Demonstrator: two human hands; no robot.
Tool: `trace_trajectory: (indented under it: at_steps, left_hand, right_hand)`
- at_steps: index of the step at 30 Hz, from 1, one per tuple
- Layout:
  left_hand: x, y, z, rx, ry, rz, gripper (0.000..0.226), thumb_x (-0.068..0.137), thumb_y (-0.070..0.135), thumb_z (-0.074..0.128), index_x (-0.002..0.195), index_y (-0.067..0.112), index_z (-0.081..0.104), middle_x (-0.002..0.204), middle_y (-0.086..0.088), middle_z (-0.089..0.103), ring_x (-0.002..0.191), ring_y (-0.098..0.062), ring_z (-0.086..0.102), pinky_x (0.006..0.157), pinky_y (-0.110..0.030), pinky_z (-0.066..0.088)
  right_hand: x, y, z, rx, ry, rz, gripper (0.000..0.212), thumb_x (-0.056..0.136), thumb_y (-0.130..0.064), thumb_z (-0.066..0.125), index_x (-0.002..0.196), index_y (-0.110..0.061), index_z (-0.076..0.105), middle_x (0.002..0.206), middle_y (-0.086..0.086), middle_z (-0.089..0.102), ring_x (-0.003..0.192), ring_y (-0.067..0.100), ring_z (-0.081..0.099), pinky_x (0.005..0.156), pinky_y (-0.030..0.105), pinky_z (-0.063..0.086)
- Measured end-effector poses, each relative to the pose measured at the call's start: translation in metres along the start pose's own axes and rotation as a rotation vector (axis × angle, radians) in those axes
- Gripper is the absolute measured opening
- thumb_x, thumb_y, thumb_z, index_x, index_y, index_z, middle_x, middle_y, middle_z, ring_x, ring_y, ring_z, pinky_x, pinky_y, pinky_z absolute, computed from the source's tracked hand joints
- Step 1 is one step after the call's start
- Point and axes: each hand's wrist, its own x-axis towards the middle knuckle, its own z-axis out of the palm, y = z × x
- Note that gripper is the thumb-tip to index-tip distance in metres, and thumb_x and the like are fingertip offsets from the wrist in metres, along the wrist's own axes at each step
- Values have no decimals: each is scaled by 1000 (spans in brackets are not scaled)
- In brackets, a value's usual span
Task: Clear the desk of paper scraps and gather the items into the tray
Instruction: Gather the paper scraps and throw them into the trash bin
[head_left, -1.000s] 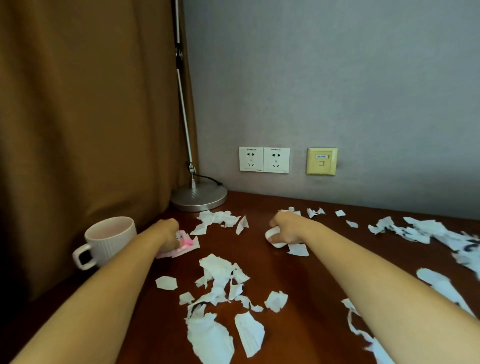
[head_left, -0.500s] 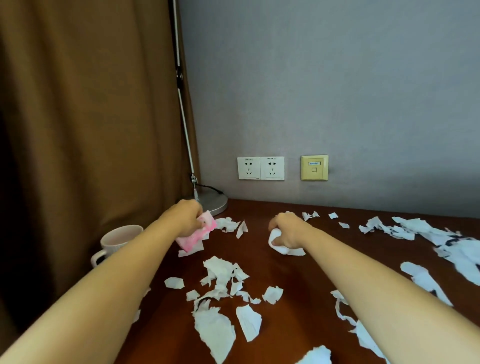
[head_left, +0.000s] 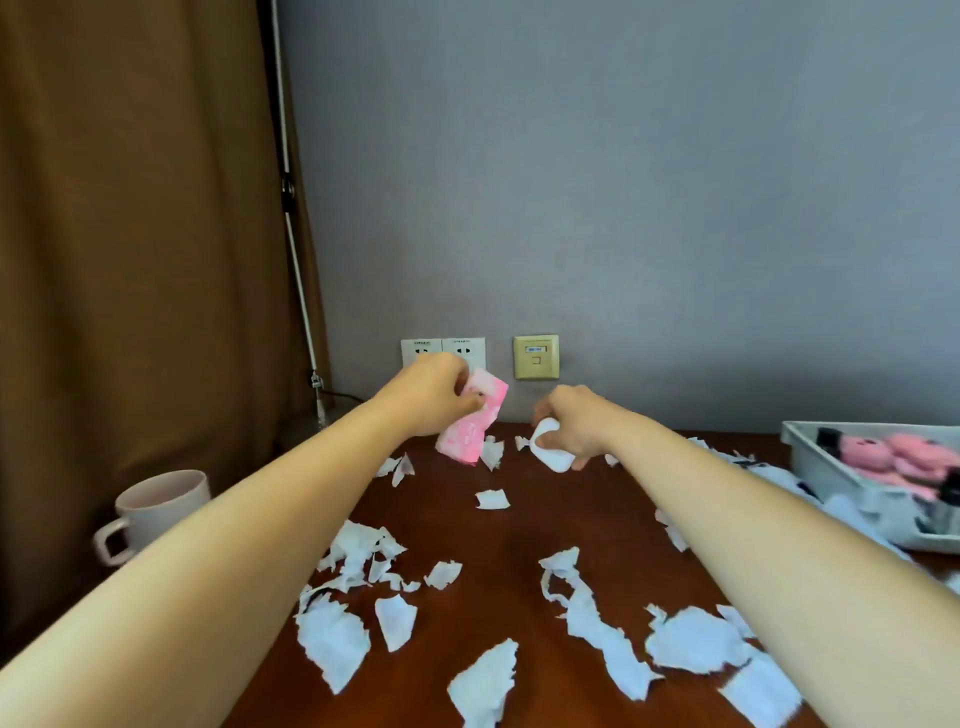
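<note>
Gripping pink packet (head_left: 471, 423) in left hand (head_left: 432, 392), white scraps (head_left: 549, 448) balled in right hand (head_left: 574, 423), both left of tray (head_left: 810, 457).

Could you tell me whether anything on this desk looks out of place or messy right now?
Yes: torn white paper scraps litter the brown desk from the wall to its near edge. A white mug sits at the left edge, outside the tray.

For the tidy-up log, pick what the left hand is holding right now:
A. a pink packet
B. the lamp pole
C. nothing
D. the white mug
A: the left hand is closed on a pink packet, lifted above the desk, while the white mug stands untouched at the left edge.
</note>
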Motion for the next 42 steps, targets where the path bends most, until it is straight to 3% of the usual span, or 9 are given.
trace_trajectory:
  at_steps: [6,11,15,20,24,27,32,36,42]
  left_hand:
    - [6,77,15,-109,-9,145,27,89,28,61,95,2,61,90,-13,62,77,-24,51,65,-31,38]
    - [18,139,32,-199,-19,253,28,89,24,61,103,1,59,100,-15,65,93,-30,58,74,-37,46]
    - [29,183,44,-253,-32,306,26,88,24,62,102,2,58,97,-13,63,88,-27,52,68,-31,38]
    - [43,231,51,-369,-44,337,28,88,21,62,110,4,55,94,-9,59,89,-23,52,69,-29,38]
    - [55,263,66,-439,-85,381,36,89,16,60,120,9,44,93,-10,57,89,-23,50,70,-28,40]
    - [64,288,81,-502,-105,397,37,90,13,59,120,11,38,86,-12,55,79,-24,49,59,-28,39]
    - [83,333,109,-471,-118,449,23,89,11,59,110,10,49,94,-10,53,86,-22,45,64,-26,31]
    - [99,368,135,-489,-150,459,25,89,7,54,114,10,51,106,-16,59,89,-25,45,66,-24,32]
    - [122,406,167,-482,-178,450,32,89,6,49,120,13,55,115,-17,62,107,-33,55,75,-25,38]
  right_hand:
    - [-45,46,-48,-84,74,39,30,88,-9,56,118,-11,61,119,16,60,88,35,68,75,44,59]
    - [-82,99,-86,-68,109,136,34,89,-7,56,122,-13,59,123,14,56,82,34,70,67,38,61]
    - [-109,138,-112,-68,190,193,32,87,-9,59,119,-11,61,113,13,61,80,31,68,50,24,53]
    - [-134,183,-136,-146,274,254,33,84,-18,65,117,-11,63,115,14,63,90,20,50,75,24,38]
    - [-152,213,-153,-178,293,299,33,85,-16,63,118,-11,62,114,12,63,91,18,46,77,22,34]
    - [-165,236,-165,-204,302,331,32,86,-15,62,118,-11,62,115,12,64,93,19,45,78,22,35]
    - [-179,279,-174,-202,312,410,35,87,-14,61,122,-10,60,120,12,63,113,26,52,84,24,38]
    - [-184,317,-172,-163,316,471,31,87,-14,61,117,-10,62,116,14,63,109,27,54,84,27,41]
    - [-183,367,-162,-123,308,545,30,87,-15,61,117,-11,63,118,13,62,110,27,55,78,24,37]
